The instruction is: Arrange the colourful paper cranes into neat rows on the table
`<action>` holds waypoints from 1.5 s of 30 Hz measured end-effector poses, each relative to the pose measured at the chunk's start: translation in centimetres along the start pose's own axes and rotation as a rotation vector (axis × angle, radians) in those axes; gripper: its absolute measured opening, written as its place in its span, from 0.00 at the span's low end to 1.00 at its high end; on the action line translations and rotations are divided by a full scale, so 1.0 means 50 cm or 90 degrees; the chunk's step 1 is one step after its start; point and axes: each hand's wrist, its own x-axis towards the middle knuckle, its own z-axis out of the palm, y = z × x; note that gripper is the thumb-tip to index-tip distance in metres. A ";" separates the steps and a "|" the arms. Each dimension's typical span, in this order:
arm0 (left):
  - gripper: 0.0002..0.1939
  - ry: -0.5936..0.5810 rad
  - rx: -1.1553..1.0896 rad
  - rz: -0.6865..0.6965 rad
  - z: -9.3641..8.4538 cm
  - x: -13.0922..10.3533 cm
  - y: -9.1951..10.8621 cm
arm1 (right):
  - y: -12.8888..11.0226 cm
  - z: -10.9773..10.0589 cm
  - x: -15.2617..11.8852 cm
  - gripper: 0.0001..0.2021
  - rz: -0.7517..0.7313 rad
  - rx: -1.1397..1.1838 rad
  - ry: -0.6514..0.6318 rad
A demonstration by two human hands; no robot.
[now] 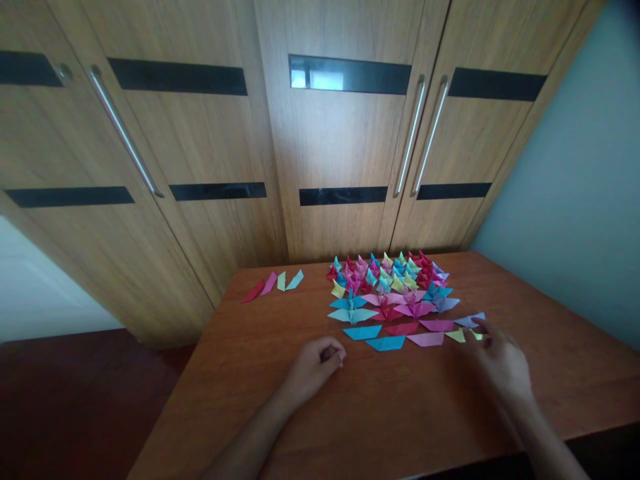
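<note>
My left hand [319,362] rests on the wooden table with its fingers curled in and nothing seen in them. Over the right end of the front row, my right hand [500,360] has its fingers apart, by a yellow folded piece [456,335] and a lilac folded piece [469,321]; its fingertips partly cover the yellow one. Flat blue [386,343], red [401,329] and pink [427,339] folded pieces lie in two rows left of it. Behind them stand several folded paper cranes [385,309] in many colours, packed closely.
Several flat folded papers, among them a red one [253,291] and a light blue one [295,280], lie at the table's [240,373] back left. A wooden wardrobe [340,140] stands behind, with a pale wall [575,200] at right.
</note>
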 end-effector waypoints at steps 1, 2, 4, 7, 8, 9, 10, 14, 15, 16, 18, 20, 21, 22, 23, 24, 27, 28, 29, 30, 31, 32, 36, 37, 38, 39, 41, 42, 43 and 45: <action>0.10 0.002 -0.012 -0.003 0.000 0.001 -0.001 | -0.032 0.005 -0.015 0.24 -0.010 0.049 -0.017; 0.11 0.004 -0.031 -0.005 -0.001 0.002 -0.002 | -0.067 0.012 -0.032 0.22 -0.027 0.106 -0.060; 0.12 0.013 -0.080 -0.013 -0.004 0.004 -0.005 | -0.144 0.030 -0.070 0.19 -0.103 0.208 -0.137; 0.13 0.055 -0.118 -0.009 -0.024 0.012 -0.010 | -0.256 0.060 -0.125 0.13 -0.257 0.314 -0.225; 0.12 0.079 -0.102 0.001 -0.036 0.016 -0.012 | -0.289 0.069 -0.140 0.13 -0.289 0.328 -0.253; 0.12 0.110 -0.065 0.014 -0.051 0.021 -0.015 | -0.318 0.077 -0.153 0.13 -0.307 0.338 -0.270; 0.11 0.145 0.002 0.027 -0.070 0.027 -0.018 | -0.344 0.086 -0.164 0.12 -0.332 0.345 -0.288; 0.13 0.274 0.356 0.019 -0.170 0.057 -0.032 | -0.411 0.115 -0.200 0.12 -0.420 0.336 -0.346; 0.14 0.287 0.389 0.010 -0.195 0.067 -0.036 | -0.419 0.121 -0.207 0.12 -0.432 0.330 -0.357; 0.15 0.299 0.422 -0.001 -0.218 0.077 -0.039 | -0.424 0.127 -0.215 0.12 -0.442 0.323 -0.369; 0.17 0.306 0.478 -0.022 -0.253 0.100 -0.047 | -0.428 0.134 -0.227 0.12 -0.457 0.308 -0.391; 0.19 0.302 0.534 -0.049 -0.272 0.126 -0.055 | -0.426 0.136 -0.234 0.13 -0.466 0.294 -0.405; 0.20 0.297 0.558 -0.063 -0.276 0.140 -0.060 | -0.424 0.135 -0.236 0.13 -0.466 0.288 -0.407; 0.21 0.292 0.581 -0.078 -0.277 0.153 -0.064 | -0.423 0.134 -0.237 0.13 -0.463 0.284 -0.406; 0.22 0.288 0.601 -0.092 -0.275 0.166 -0.069 | -0.422 0.133 -0.237 0.13 -0.459 0.282 -0.402; 0.24 0.285 0.618 -0.106 -0.271 0.178 -0.074 | -0.422 0.133 -0.236 0.13 -0.458 0.282 -0.399; 0.28 0.272 0.655 -0.141 -0.252 0.204 -0.087 | -0.423 0.132 -0.234 0.12 -0.456 0.291 -0.397; 0.29 0.267 0.663 -0.148 -0.246 0.208 -0.090 | -0.424 0.133 -0.233 0.12 -0.453 0.295 -0.398; 0.30 0.262 0.670 -0.153 -0.240 0.210 -0.093 | -0.424 0.134 -0.232 0.12 -0.448 0.297 -0.400; 0.30 0.257 0.677 -0.154 -0.234 0.208 -0.095 | -0.424 0.134 -0.232 0.12 -0.444 0.298 -0.400; 0.31 0.251 0.686 -0.151 -0.229 0.204 -0.096 | -0.424 0.135 -0.231 0.12 -0.442 0.299 -0.400; 0.31 0.243 0.695 -0.143 -0.224 0.197 -0.096 | -0.423 0.136 -0.231 0.12 -0.443 0.300 -0.399; 0.29 0.189 0.721 -0.103 -0.210 0.148 -0.093 | -0.423 0.137 -0.233 0.11 -0.440 0.302 -0.395; 0.29 0.178 0.722 -0.093 -0.207 0.132 -0.091 | -0.423 0.137 -0.233 0.11 -0.438 0.301 -0.394; 0.28 0.173 0.723 -0.082 -0.203 0.116 -0.090 | -0.423 0.136 -0.234 0.12 -0.438 0.300 -0.393; 0.28 0.172 0.723 -0.067 -0.199 0.100 -0.088 | -0.423 0.136 -0.234 0.12 -0.439 0.299 -0.392; 0.28 0.177 0.720 -0.026 -0.191 0.068 -0.085 | -0.422 0.136 -0.234 0.11 -0.445 0.297 -0.392; 0.28 0.177 0.715 -0.002 -0.187 0.054 -0.083 | -0.422 0.136 -0.234 0.11 -0.446 0.298 -0.393; 0.28 0.176 0.709 0.023 -0.185 0.041 -0.081 | -0.421 0.137 -0.234 0.11 -0.448 0.299 -0.393; 0.27 0.177 0.691 0.074 -0.186 0.019 -0.077 | -0.420 0.139 -0.234 0.11 -0.451 0.305 -0.389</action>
